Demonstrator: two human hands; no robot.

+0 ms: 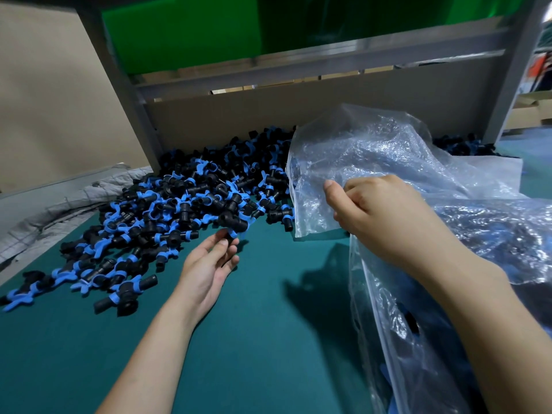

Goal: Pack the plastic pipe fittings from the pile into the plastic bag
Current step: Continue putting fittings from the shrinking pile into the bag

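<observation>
While the left hand (206, 264) lies palm-up low over the green table mat (268, 324), its thumb and fingertips pinch one black-and-blue pipe fitting (230, 234) — right at the near edge of the pile of fittings (167, 210), which spreads away beyond the fingers and off to that hand's left side. Some loose fittings from the pile lie scattered on the mat further to the left of the wrist. Right hand (379, 216) is clenched on the clear plastic bag (403, 156), fingers curled round a bunch of film at the bag's rim, holding it up off the mat; the two hands are well apart, with bare mat between them. Bag billows above and behind the right hand and drapes down under the right forearm — dark fittings inside the bag (410, 324) show through the film below the wrist, count cannot be told. More fittings (460, 144) lie past the bag, beyond the right hand. Beyond the pile stands a brown cardboard panel (268, 115) in a grey metal frame (128, 94). Grey quilted cloth (74, 201) is bunched far left of the left hand, touching the pile's edge.
</observation>
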